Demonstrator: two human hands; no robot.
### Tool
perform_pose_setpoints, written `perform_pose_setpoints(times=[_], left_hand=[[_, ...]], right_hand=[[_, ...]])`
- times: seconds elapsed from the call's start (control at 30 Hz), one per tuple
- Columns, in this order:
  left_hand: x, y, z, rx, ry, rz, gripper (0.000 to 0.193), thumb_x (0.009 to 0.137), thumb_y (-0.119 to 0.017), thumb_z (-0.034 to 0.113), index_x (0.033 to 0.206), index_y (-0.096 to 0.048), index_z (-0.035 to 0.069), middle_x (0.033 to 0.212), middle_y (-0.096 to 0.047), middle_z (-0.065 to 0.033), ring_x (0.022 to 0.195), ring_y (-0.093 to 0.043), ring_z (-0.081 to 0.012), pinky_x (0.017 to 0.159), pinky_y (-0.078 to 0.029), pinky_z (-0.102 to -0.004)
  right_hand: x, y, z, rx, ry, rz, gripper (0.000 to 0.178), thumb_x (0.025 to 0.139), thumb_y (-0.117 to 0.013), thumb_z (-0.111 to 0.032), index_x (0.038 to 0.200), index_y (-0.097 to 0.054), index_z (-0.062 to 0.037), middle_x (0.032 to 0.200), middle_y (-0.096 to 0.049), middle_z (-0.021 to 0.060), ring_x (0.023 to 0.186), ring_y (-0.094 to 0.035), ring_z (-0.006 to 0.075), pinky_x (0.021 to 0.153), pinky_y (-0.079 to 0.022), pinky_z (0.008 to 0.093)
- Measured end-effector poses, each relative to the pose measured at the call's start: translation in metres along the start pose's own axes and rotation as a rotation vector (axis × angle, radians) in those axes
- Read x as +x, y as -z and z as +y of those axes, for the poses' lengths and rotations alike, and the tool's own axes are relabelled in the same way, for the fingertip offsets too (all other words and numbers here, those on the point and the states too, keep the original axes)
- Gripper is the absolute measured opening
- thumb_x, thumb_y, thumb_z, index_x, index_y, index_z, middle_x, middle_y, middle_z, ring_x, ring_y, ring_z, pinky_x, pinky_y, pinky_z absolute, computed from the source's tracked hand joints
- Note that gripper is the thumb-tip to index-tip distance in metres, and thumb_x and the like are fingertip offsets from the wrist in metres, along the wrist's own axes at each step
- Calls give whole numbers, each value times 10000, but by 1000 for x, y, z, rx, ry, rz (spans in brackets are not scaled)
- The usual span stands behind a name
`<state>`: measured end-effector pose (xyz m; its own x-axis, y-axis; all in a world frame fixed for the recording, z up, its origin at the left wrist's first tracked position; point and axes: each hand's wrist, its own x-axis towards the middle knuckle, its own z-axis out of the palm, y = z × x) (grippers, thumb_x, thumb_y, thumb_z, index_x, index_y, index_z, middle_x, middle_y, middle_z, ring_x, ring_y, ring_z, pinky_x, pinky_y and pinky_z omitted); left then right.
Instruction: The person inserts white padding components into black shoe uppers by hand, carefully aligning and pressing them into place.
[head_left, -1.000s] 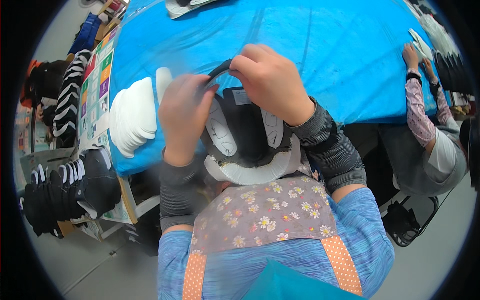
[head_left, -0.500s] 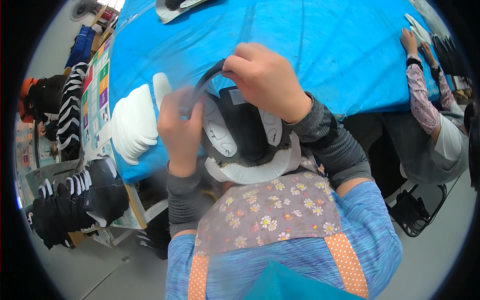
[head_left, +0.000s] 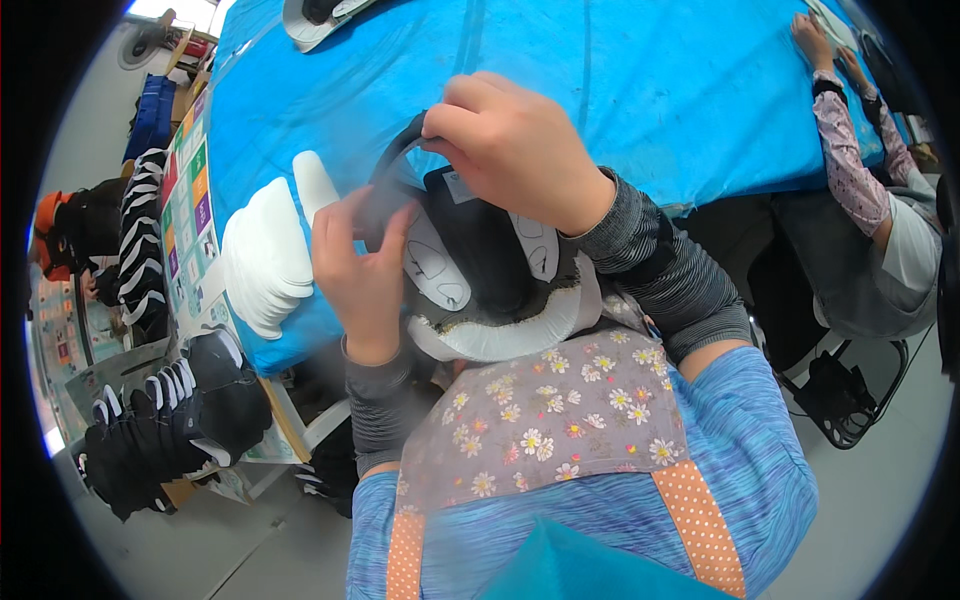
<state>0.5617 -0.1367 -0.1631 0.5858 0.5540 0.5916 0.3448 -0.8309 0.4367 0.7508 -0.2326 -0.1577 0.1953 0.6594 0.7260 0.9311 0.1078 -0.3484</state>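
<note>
A shoe upper (head_left: 500, 265) lies against my apron at the near edge of the blue table. It has a black middle, white side panels with drawn outlines and a puckered white lower edge (head_left: 510, 332). My right hand (head_left: 515, 150) is closed, pinching the raised black rim (head_left: 397, 142) near its top. Lower on the left, my left hand (head_left: 360, 275) holds that same rim between thumb and fingers. Part of the rim is blurred and covered by the left fingers.
White flat pieces (head_left: 265, 262) lie fanned on the blue-covered table (head_left: 640, 90), beside a separate white strip (head_left: 315, 182). Another shoe upper (head_left: 310, 32) sits at the far left. Black uppers (head_left: 185, 405) are stacked lower left. A co-worker's hand (head_left: 812, 42) handles a white piece at right.
The whole view has shifted slightly. Both hands keep their hold on the black rim; the left hand is less blurred, with its thumb and fingers showing more clearly. The co-worker's hands sit higher in the picture.
</note>
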Motion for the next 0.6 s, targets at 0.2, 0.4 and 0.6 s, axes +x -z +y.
perform_pose_setpoints(times=[0.2, 0.4, 0.6], left_hand=[[-3, -3, -9, -52, 91, -3, 147, 852, -787, 48, 932, -682, -16, 798, -645, -49, 642, -587, -102, 608, -465, -245], [0, -2, -4, -65, 81, -4, 134, 857, -780, 41, 935, -686, -15, 789, -639, -42, 635, -579, -104, 599, -461, -246], [5, -5, -2, -31, -61, 24, 137, 855, -771, 20, 963, -693, -12, 830, -636, -63, 633, -583, -126, 585, -459, -256]], right_hand=[[-1, 1, -1, -20, 5, -8, 86, 758, -663, -52, 830, -626, -81, 849, -608, 65, 838, -634, 264, 662, -536, 372], [-3, 1, 0, -4, -4, 2, 86, 758, -663, -53, 832, -625, -78, 852, -608, 68, 848, -634, 267, 677, -537, 374], [-4, 0, 2, 19, -10, 7, 90, 761, -677, -53, 831, -624, -74, 850, -608, 73, 850, -634, 276, 677, -533, 376]])
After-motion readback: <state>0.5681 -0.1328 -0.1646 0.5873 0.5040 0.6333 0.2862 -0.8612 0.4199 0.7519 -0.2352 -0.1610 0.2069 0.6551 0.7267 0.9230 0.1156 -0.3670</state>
